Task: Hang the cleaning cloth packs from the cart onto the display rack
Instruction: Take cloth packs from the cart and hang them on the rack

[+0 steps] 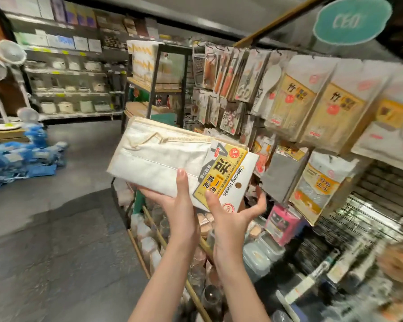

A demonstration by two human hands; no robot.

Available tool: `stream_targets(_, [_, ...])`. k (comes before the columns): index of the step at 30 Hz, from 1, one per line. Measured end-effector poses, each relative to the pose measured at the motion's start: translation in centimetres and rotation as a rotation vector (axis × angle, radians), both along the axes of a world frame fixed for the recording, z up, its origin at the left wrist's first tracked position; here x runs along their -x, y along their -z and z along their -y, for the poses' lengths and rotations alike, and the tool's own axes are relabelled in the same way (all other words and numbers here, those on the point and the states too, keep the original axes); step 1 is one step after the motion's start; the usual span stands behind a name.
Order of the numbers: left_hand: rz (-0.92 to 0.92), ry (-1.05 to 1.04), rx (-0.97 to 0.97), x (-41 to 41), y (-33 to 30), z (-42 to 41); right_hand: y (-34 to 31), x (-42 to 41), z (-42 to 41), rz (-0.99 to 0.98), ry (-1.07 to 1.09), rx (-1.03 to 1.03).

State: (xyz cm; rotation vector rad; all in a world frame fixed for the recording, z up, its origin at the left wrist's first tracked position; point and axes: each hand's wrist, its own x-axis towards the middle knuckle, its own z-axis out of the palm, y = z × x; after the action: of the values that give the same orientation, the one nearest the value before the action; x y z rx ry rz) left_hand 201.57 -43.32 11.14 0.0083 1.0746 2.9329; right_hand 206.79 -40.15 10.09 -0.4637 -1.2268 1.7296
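I hold a stack of cleaning cloth packs (163, 156) sideways in front of me, white cloths with a yellow and white "Cleaning towels" header card and a hang hole. My left hand (179, 201) grips the stack from below, thumb pressed on the top cloth. My right hand (230, 212) grips the header card end, thumb on the card, fingers curled under it. The display rack (261, 117) stands just behind and to the right, a wire grid hung with similar cloth packs (316, 115). No cart is in view.
Kitchen tools (221, 73) hang on the rack's left part. Low shelves with glasses and containers (261, 252) run below the rack. Blue packets (21, 159) are piled on the floor at left, beside white fans (9, 56). Store shelving (68, 73) lines the back.
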Motion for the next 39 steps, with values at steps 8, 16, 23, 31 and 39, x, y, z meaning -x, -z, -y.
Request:
stream_targets(8, [0.022, 0.148, -0.006, 1.0, -0.1, -5.5, 0.2, 0.8, -4.5, -0.037, 0.165, -0.024])
stream_targets(16, [-0.031, 0.393, -0.02, 3.6, -0.7, -9.8, -0.9, 3.2, -7.6, -0.122, 0.358, 0.027])
stream_targets(23, [-0.067, 0.493, -0.032, 3.8, -0.2, -11.8, -1.2, 3.5, -9.6, -0.201, 0.447, 0.078])
stream_targets(31, [-0.141, 0.818, 0.091, 2.2, 1.4, -12.7, -1.5, 1.0, -12.5, -0.253, 0.578, 0.043])
stream_targets(39, [0.006, 0.526, 0.457, 0.0, 3.1, -11.8, -2.1, -5.0, -18.6, -0.186, 0.63, -0.118])
